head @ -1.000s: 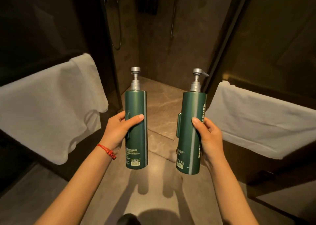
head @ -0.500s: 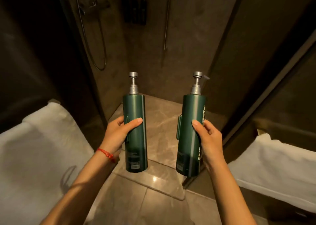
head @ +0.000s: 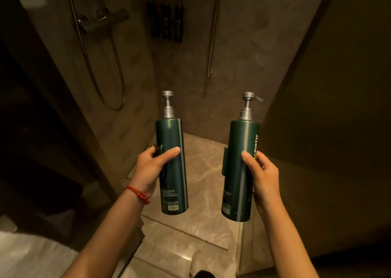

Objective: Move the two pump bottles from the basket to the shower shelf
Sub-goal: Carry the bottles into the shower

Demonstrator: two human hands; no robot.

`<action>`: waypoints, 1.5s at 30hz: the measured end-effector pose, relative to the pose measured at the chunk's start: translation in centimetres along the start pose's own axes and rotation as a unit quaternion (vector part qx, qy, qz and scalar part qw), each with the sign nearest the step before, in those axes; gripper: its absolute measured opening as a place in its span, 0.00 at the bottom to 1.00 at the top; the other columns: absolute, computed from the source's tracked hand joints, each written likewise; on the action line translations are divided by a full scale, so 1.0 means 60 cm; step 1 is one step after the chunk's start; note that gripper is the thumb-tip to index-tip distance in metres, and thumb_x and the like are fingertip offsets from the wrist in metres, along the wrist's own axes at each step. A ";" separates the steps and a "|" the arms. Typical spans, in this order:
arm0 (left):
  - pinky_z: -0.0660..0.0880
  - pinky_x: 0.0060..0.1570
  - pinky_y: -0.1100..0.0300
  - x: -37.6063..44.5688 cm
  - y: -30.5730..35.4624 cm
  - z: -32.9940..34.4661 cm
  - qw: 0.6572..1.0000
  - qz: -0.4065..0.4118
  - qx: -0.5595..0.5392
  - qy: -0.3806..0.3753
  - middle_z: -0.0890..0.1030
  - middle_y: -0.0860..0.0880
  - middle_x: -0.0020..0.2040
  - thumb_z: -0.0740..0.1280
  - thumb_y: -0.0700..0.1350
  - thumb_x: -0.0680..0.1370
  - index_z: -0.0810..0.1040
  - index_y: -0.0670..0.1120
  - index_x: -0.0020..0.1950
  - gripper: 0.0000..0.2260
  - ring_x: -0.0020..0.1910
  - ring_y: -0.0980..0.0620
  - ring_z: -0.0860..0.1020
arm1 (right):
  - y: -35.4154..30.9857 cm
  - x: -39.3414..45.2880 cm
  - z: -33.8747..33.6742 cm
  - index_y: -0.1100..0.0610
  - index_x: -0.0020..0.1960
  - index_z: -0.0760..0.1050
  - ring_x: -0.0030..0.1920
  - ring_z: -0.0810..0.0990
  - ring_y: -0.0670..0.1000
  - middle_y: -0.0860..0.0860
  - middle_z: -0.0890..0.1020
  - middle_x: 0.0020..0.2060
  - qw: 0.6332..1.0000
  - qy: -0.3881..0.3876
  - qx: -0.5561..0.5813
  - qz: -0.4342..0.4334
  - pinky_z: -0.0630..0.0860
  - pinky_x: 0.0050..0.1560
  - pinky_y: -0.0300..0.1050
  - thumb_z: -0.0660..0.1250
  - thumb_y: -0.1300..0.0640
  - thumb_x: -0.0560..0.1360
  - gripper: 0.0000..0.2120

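The left hand (head: 151,170) was wrapped around the middle of one green pump bottle (head: 172,165), thumb across its front and fingers behind, with a red string bracelet (head: 138,194) on that wrist. The right hand (head: 262,175) gripped a second green pump bottle (head: 241,172) the same way, thumb pressed beside the white lettering. There were two bottles in all, both upright, each with a silver pump (head: 167,105) on top, held side by side and apart in the air above the shower floor (head: 203,172).

That floor was pale brown marbled stone, with a raised step edge crossing below the bottles. Beyond them stood the dim brown shower wall (head: 184,70). High on that wall, above the left-hand bottle, hung three dark bottles in a row on the wall holder (head: 166,19). To the left of the holder were the shower mixer (head: 101,20) and one looping hose (head: 101,66); to its right ran one metal rail (head: 212,28). A white towel (head: 27,256) showed low on the left, beneath the left forearm.
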State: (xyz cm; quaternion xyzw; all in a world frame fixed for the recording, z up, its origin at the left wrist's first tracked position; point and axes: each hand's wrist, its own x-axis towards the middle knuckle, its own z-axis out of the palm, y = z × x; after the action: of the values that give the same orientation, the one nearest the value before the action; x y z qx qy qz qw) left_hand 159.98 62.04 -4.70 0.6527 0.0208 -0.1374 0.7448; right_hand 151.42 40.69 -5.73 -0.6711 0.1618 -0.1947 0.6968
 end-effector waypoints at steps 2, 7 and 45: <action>0.78 0.32 0.62 0.058 0.016 0.013 1.000 0.003 -0.003 0.008 0.81 0.45 0.41 0.73 0.46 0.62 0.78 0.42 0.50 0.18 0.38 0.50 0.80 | -0.003 0.064 0.015 0.56 0.48 0.77 0.33 0.82 0.43 0.43 0.84 0.32 1.000 -0.001 0.004 0.003 0.75 0.29 0.32 0.72 0.46 0.65 0.17; 0.76 0.29 0.64 0.200 0.054 0.041 1.000 0.007 -0.003 0.025 0.82 0.47 0.37 0.72 0.43 0.66 0.79 0.42 0.46 0.10 0.32 0.55 0.81 | -0.014 0.220 0.045 0.56 0.48 0.77 0.33 0.82 0.44 0.45 0.84 0.32 1.000 -0.005 0.008 0.003 0.75 0.29 0.33 0.69 0.45 0.62 0.20; 0.78 0.32 0.61 0.826 0.260 -0.138 0.965 0.088 -0.046 0.243 0.83 0.49 0.36 0.73 0.49 0.56 0.79 0.46 0.44 0.18 0.34 0.53 0.82 | -0.015 0.939 0.552 0.54 0.47 0.79 0.35 0.83 0.45 0.46 0.85 0.34 0.961 -0.274 0.039 -0.014 0.76 0.31 0.34 0.73 0.45 0.61 0.18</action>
State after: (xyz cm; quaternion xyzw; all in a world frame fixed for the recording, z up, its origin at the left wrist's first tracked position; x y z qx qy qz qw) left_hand 212.49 63.08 -1.30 0.6304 0.1496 0.0926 0.7560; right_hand 216.60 42.03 -1.23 -0.6735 -0.0524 -0.0190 0.7371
